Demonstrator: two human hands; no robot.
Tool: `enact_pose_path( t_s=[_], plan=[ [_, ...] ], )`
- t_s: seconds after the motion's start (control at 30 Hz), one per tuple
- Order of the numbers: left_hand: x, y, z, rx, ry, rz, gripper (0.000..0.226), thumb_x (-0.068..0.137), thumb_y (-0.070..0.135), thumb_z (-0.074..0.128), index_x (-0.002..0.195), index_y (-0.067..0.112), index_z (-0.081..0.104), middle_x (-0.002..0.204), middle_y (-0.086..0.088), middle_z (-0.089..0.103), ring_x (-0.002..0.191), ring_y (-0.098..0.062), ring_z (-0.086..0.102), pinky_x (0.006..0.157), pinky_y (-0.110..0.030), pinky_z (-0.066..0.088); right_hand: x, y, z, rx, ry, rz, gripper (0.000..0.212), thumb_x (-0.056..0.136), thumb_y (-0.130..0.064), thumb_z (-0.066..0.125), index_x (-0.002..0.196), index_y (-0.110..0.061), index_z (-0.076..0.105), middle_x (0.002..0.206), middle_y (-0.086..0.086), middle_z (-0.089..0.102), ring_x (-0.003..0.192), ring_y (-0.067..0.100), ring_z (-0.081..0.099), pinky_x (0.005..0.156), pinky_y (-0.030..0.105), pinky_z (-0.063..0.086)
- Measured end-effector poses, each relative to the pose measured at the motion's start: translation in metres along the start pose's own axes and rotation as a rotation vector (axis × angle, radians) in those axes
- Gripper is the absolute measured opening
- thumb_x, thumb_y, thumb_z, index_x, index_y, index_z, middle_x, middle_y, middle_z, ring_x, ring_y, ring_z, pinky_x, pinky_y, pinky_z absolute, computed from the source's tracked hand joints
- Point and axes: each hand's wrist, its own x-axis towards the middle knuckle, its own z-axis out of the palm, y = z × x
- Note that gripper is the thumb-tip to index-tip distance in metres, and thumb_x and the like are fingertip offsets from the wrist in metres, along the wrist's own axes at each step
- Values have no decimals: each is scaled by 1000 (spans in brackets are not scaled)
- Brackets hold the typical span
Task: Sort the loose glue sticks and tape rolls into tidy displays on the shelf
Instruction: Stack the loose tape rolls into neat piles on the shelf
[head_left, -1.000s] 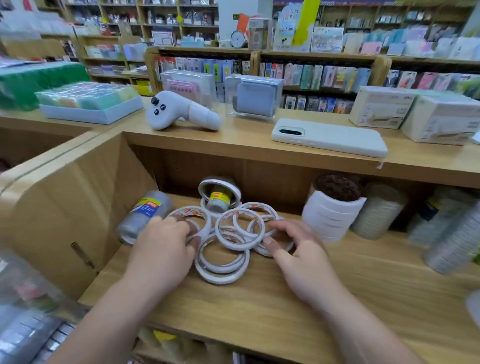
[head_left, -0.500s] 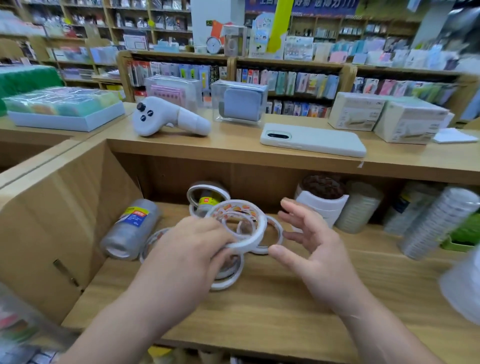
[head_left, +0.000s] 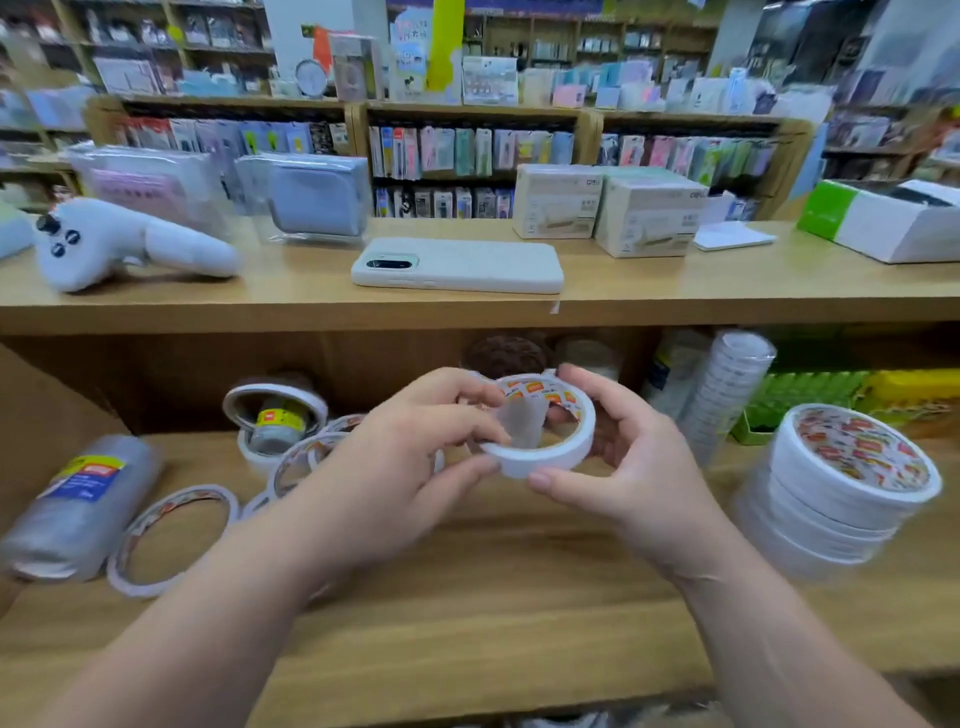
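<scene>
Left hand (head_left: 410, 457) is hovering above the pale wooden shelf (head_left: 493, 613), with the unsorted stock lying out to its left. Farthest off, a grey wrapped cylinder with a blue and yellow label (head_left: 78, 509) is lying on its side. Nearer the hand, thin flat white tape rings (head_left: 140, 587) are lying scattered and overlapping. Behind them, a small grey stick with a yellow label (head_left: 275, 426), likely a glue stick, is sitting inside an upright roll.

This hand is pinching the left rim of a white tape roll with an orange-printed core (head_left: 545, 452), thumb and fingertips closing on the band. The roll is being held tilted, clear of the shelf and between the two hands. A pale flap is showing inside the ring; whether it is a loose tape end I cannot tell.

Right hand (head_left: 634, 467) is gripping the same roll from the other side, thumb pressing under the near rim and fingers curling round the far edge. Holding it two-handed is probably letting the person turn and check it before placing it.

Well to the right of that hand, a tidy stack of wide white tape rolls with printed cores (head_left: 831, 514) is standing on the shelf, and it is looking like the place this roll belongs.
</scene>
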Motion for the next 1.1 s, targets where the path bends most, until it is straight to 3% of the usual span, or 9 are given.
enact_pose_path(
  t_s=[0.17,0.3,0.4,0.5,0.63,0.77,0.9,1.03,1.1],
  plan=[
    [8,-10,32,-275,354,-220,39,81,8,74,117,19,71,128,0,61,97,-23,68,89,-34,57,12,5,14,-156,236,-114,89,52,-40,89,133,-24,56,126,-6,63,111,7,64,81,10,49],
    [5,-10,42,-315,519,-388,40,82,10,80,119,17,69,117,-1,69,101,-17,70,90,-31,57,20,14,21,-222,395,-153,88,58,-40,90,136,-22,54,131,-9,59,121,8,58,94,21,50],
    [10,-16,42,-273,490,-591,47,84,17,80,128,22,65,119,5,70,110,-5,66,96,-30,55,32,18,20,-284,414,-60,96,61,-50,89,143,-22,48,135,-11,53,127,3,49,108,29,44],
    [24,-25,41,-374,425,-712,57,86,19,78,138,16,56,128,-2,65,118,-9,61,101,-31,51,42,20,26,-373,378,-6,97,64,-52,88,144,-15,48,124,-9,47,123,7,45,107,27,41],
    [36,-32,45,-382,426,-669,41,80,20,81,118,19,67,115,1,71,113,-15,65,102,-41,53,48,22,31,-474,379,21,96,55,-76,73,124,-10,62,104,-4,50,106,21,51,93,45,48],
    [42,-37,46,-415,442,-702,33,78,17,85,106,21,68,105,1,73,106,-18,69,98,-41,55,49,18,31,-539,411,-38,77,58,-61,86,107,-6,67,85,-26,33,94,17,38,86,42,39],
    [47,-39,47,-389,472,-763,43,74,25,88,110,13,68,108,-5,73,103,-21,70,94,-45,56,49,16,18,-569,332,47,70,67,-59,83,115,-11,65,88,-29,29,101,15,31,95,43,37],
    [46,-38,47,-390,475,-761,27,77,21,86,92,27,64,93,12,70,90,1,68,83,-21,56,46,19,7,-551,311,65,72,76,-59,75,133,-18,62,97,-10,63,128,21,34,102,35,26],
    [45,-37,47,-323,468,-750,31,76,21,87,90,29,60,89,22,59,87,10,59,80,-14,48,47,20,7,-538,320,83,70,75,-59,76,132,-20,64,99,-8,60,129,21,33,100,34,26]
  ],
)
